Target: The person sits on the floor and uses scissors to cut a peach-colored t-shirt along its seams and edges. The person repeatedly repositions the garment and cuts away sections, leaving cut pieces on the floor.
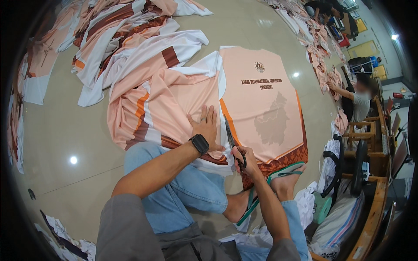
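Floor (pixel 82 130) under crumpled peach cloth (pixel 178 89) and printed panel (pixel 270 102).
Cloth lies left, panel right, side by side; left hand (pixel 207 132) presses on cloth, fingers spread; right hand (pixel 247 157) curls firmly round scissors (pixel 230 135), which point away along panel's left edge, how far parted I cannot tell.

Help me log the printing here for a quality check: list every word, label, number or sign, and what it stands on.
Peach panel: two lines of dark capitals, legible, but I won't copy the wording.
Round emblem on that panel: any lettering is too small to read.
White woven sack: dark marks near its lower end, too blurred.
Wall: dark marks, too small.
Watch: screen dark, nothing readable.
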The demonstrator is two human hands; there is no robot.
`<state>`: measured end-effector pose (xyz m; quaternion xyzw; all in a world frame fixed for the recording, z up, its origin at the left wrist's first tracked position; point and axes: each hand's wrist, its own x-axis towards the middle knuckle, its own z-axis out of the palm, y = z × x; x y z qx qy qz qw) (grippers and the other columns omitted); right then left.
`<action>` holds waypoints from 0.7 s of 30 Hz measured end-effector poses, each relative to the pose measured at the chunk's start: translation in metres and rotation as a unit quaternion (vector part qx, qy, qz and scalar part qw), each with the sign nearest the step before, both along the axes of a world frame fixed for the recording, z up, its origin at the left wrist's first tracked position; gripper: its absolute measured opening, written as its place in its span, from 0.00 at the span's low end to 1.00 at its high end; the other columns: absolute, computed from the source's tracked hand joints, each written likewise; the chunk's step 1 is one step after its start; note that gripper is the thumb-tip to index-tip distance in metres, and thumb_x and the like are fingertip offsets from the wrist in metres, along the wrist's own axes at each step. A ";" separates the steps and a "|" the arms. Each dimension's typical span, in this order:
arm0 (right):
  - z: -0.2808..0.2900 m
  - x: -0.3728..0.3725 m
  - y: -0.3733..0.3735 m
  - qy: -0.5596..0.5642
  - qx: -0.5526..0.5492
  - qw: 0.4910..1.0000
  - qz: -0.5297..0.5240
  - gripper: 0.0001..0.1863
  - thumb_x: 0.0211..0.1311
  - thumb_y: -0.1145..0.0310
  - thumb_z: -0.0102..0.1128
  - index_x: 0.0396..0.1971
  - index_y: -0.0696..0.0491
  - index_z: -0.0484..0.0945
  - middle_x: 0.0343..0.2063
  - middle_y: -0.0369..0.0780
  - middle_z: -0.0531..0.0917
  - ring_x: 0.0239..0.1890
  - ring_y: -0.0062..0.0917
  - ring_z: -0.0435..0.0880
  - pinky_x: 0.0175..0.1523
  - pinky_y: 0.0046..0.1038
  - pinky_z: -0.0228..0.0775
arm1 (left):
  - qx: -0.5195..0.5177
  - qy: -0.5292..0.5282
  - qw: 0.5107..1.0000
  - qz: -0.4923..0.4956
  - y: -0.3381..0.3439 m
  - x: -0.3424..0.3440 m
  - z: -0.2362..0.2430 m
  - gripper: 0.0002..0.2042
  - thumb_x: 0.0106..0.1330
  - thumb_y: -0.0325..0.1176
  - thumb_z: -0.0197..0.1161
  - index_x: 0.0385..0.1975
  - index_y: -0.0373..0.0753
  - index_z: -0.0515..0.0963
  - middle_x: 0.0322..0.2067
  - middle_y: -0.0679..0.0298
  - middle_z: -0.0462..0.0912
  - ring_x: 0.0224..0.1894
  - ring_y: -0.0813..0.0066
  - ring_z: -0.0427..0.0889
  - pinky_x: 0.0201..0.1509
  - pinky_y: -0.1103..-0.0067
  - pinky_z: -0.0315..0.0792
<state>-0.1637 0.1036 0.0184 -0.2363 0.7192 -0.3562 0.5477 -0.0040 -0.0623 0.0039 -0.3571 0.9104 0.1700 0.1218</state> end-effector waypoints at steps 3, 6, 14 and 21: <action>0.001 0.000 -0.007 0.010 -0.001 1.000 0.009 0.28 0.69 0.44 0.68 0.29 0.58 0.78 0.14 0.35 0.76 0.10 0.18 0.74 0.15 0.21 0.63 | 0.007 0.002 1.000 0.004 0.000 0.000 0.000 0.72 0.44 0.80 0.68 0.79 0.28 0.47 0.82 0.50 0.40 0.84 0.48 0.36 0.67 0.22 0.48; 0.001 0.003 -0.011 0.050 0.005 0.998 0.037 0.29 0.69 0.42 0.67 0.28 0.58 0.78 0.14 0.35 0.76 0.10 0.18 0.74 0.15 0.22 0.64 | 0.019 0.010 1.000 0.010 0.000 0.000 -0.002 0.72 0.43 0.78 0.70 0.79 0.29 0.46 0.82 0.51 0.40 0.84 0.49 0.35 0.68 0.22 0.46; 0.002 -0.005 -0.026 -0.003 -0.012 1.000 0.005 0.30 0.67 0.43 0.70 0.29 0.59 0.79 0.14 0.34 0.76 0.10 0.18 0.73 0.14 0.22 0.64 | 0.020 -0.001 1.000 0.010 -0.001 -0.001 0.004 0.72 0.44 0.78 0.70 0.79 0.29 0.46 0.82 0.51 0.40 0.84 0.49 0.35 0.68 0.23 0.46; 0.003 0.005 -0.039 0.054 0.007 0.998 0.029 0.31 0.66 0.41 0.70 0.30 0.60 0.79 0.14 0.34 0.76 0.09 0.18 0.72 0.14 0.22 0.63 | 0.012 0.002 1.000 0.010 0.000 0.001 0.000 0.72 0.44 0.78 0.70 0.79 0.29 0.46 0.82 0.51 0.40 0.84 0.49 0.36 0.68 0.23 0.47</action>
